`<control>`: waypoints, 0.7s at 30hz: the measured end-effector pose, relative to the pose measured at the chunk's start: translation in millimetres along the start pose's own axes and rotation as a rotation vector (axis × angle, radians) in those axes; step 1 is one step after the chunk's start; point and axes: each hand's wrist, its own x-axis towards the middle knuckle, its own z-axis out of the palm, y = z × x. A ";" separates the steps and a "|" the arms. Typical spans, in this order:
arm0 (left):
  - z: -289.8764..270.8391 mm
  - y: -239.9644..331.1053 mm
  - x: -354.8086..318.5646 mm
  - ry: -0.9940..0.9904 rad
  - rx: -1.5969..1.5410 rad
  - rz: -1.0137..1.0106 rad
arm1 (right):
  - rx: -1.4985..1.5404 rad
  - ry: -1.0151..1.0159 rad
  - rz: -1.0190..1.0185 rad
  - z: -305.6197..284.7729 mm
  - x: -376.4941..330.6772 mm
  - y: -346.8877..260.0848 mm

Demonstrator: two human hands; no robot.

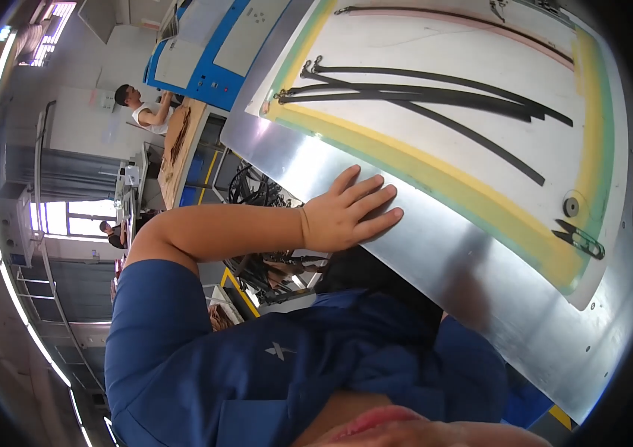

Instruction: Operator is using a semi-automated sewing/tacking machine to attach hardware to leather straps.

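My left hand (350, 212) lies palm down on the bare metal edge of a worktable (436, 238), fingers spread and holding nothing. Just beyond its fingertips is a white work surface (436, 56) bordered with yellow and green tape. On that surface rest several long black straps (421, 95), some crossing, with small metal fittings at their left ends. My right hand is out of view; only the blue right sleeve (473, 365) shows, at the table's near edge.
Black-handled thread snips (579, 240) and a small dark disc (571, 205) lie at the right corner. Another strap (458, 22) runs along the far side. Dark straps hang in a bundle (253, 186) left of the table. A blue machine (205, 67) and a seated person (149, 112) are beyond.
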 end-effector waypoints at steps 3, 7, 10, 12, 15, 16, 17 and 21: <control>-4.7 2.2 -3.5 -0.032 0.002 -0.006 | 0.055 0.038 0.013 -1.1 -8.0 5.3; -5.1 3.0 -4.0 -0.042 0.057 0.002 | 0.119 0.084 0.036 -6.1 -19.5 14.0; -1.7 4.2 -4.9 -0.067 0.002 -0.007 | 0.166 0.115 0.066 -8.9 -30.9 21.7; -1.8 2.2 -3.3 -0.069 -0.001 -0.003 | 0.199 0.133 0.103 -9.6 -46.5 27.9; -3.9 1.9 -2.9 -0.093 -0.039 -0.018 | 0.249 0.151 0.192 -8.5 -89.6 35.6; -4.0 -0.3 -3.7 -0.092 -0.006 -0.010 | 0.263 0.156 0.226 -8.0 -106.5 36.5; -4.4 -1.3 -3.8 -0.093 0.028 -0.004 | 0.280 0.161 0.259 -7.5 -122.1 38.0; -2.7 -4.2 -0.8 -0.078 0.010 0.015 | 0.326 0.188 0.392 -10.3 -176.1 39.1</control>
